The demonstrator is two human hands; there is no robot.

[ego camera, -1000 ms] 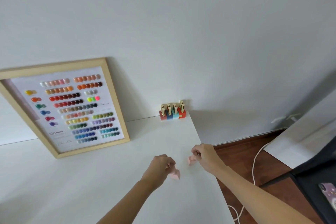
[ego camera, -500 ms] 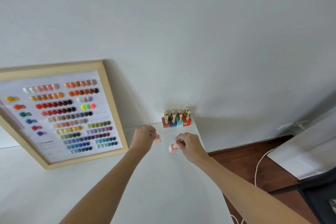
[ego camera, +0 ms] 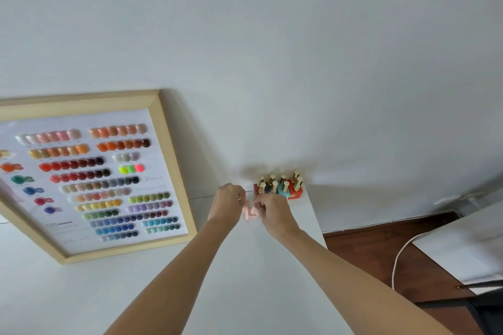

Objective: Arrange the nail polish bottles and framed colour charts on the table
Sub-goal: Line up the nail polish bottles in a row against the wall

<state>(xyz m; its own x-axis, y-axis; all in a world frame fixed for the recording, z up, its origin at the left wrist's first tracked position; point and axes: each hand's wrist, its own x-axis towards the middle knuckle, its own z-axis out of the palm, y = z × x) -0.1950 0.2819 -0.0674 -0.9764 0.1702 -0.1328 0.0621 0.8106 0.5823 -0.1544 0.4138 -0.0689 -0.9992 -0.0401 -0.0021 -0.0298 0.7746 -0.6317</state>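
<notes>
- The framed colour chart (ego camera: 89, 174) leans on the wall, far left.
- Your left hand (ego camera: 227, 202) and right hand (ego camera: 269, 212) each pinch a pink bottle (ego camera: 249, 213) over the table (ego camera: 245, 280).
- Next, set both beside the bottle cluster (ego camera: 279, 187) at the corner.

both hands, the left hand (ego camera: 228, 202) and the right hand (ego camera: 272, 212), hold pink bottles (ego camera: 249, 213) just beside the bottle cluster (ego camera: 280, 189) on the tabletop (ego camera: 245, 280).
</notes>
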